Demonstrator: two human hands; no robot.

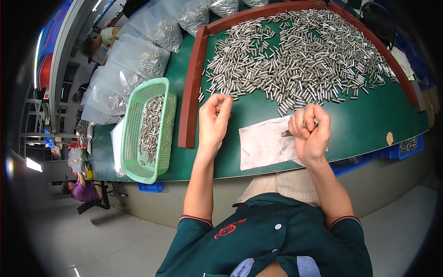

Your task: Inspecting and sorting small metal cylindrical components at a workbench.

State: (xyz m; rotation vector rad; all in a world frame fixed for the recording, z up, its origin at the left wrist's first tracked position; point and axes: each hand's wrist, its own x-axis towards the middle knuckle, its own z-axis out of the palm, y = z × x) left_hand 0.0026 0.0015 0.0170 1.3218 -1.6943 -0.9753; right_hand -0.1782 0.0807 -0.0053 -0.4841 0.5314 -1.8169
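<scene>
Several clear bags (pixel 108 94): upper left, with silver rods (pixel 167 34) inside.
One green basket (pixel 168 120): left of the middle, some rods in it.
Three red bars (pixel 192 87): left, top and right of the big pile.
Left hand (pixel 213 122): middle, thumb and finger close together; I cannot tell what it holds.
One white sheet (pixel 258 145): just right of the middle, smudged.
Big pile (pixel 300 60): upper right, rods too many to count; short, round, shiny.
Right hand (pixel 312 136): fingers curled round a thin grey thing (pixel 286 133).

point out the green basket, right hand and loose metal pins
Green basket (pixel 169 127), head view: right outer wall
Right hand (pixel 314 133), head view: its middle
Loose metal pins (pixel 314 56), head view: middle of the pile
</scene>
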